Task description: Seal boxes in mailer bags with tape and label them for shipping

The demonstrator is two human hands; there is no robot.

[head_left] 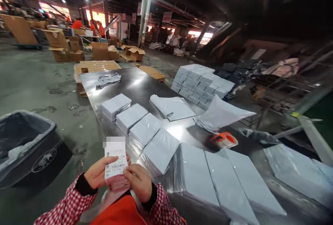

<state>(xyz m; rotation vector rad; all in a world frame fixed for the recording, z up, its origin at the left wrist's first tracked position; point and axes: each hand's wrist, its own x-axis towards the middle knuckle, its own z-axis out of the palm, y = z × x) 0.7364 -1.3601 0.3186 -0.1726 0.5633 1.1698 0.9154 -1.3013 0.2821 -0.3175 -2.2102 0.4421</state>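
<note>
Nearby, white packets beside labels.

View: a single head-worn camera, no second view to overlap with.
Position: it sat above the person's chest, close over the left hand and right hand at the bottom edge.
Direction: it faced forward and down along the steel table, which ran away toward the upper left.
Nearness: the label stack lay nearest; the wrapped white packs were at mid range; cardboard boxes were far off.
Coverage: a wide, curved view took in floor, bin and ceiling lights.
</note>
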